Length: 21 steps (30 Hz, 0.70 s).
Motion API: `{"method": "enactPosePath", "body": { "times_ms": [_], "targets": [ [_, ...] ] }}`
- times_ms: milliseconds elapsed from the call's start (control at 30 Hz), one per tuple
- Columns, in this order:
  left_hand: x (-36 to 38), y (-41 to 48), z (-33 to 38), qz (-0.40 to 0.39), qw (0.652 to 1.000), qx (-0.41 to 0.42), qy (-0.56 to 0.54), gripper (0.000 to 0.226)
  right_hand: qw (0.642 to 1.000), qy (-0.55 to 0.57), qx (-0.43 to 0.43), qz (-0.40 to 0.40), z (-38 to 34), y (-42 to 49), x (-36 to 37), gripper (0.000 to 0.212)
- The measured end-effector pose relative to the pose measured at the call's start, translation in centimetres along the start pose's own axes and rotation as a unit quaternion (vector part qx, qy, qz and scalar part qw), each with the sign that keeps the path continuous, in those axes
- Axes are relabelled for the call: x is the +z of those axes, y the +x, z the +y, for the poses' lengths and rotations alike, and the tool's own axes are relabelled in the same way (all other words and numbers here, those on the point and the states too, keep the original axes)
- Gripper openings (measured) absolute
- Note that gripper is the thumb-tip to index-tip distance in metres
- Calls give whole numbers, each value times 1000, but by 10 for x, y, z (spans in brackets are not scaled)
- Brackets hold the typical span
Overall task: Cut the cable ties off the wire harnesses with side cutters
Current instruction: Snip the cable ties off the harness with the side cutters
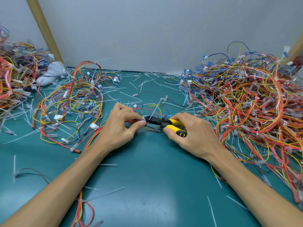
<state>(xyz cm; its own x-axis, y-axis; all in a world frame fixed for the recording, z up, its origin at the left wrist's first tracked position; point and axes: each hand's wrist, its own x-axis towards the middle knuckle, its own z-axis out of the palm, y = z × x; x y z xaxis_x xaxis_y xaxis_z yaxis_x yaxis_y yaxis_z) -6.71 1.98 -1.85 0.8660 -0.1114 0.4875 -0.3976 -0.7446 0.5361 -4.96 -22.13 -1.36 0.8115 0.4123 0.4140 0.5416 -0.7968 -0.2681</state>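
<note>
My left hand [122, 126] pinches a small wire harness [148, 110] of red, blue, yellow and black wires at the middle of the green mat. My right hand [193, 133] grips the yellow-and-black handles of the side cutters [165, 122]. The dark jaws point left and sit at the bundle just beside my left thumb. A white cable tie [155, 108] sticks up from the bundle right at the jaws. Whether the jaws are around the tie is too small to tell.
A big heap of tied harnesses [249, 102] fills the right side. Looser harnesses [72, 102] lie at left, with another heap [13, 79] at the far left and a grey cloth [52, 72]. Cut white tie pieces [129, 95] litter the green mat [147, 185]. A grey wall stands behind.
</note>
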Motion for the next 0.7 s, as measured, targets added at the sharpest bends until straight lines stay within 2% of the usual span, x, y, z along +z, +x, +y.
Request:
{"method": "enactPosePath", "body": {
  "times_ms": [133, 300, 500, 700],
  "targets": [
    [0, 1, 0, -3, 1000, -10, -6, 5, 1000, 4, -4, -21, 0, 1, -1, 34],
    [0, 0, -1, -9, 1000, -7, -4, 5, 1000, -13, 21, -1, -1, 2, 2, 40],
    [1, 1, -1, -7, 1000, -11, -3, 6, 1000, -13, -3, -2, 0, 1, 3, 44],
    [0, 0, 0, -5, 1000, -11, -8, 4, 1000, -20, 9, 12, 0, 1, 4, 43]
  ]
}}
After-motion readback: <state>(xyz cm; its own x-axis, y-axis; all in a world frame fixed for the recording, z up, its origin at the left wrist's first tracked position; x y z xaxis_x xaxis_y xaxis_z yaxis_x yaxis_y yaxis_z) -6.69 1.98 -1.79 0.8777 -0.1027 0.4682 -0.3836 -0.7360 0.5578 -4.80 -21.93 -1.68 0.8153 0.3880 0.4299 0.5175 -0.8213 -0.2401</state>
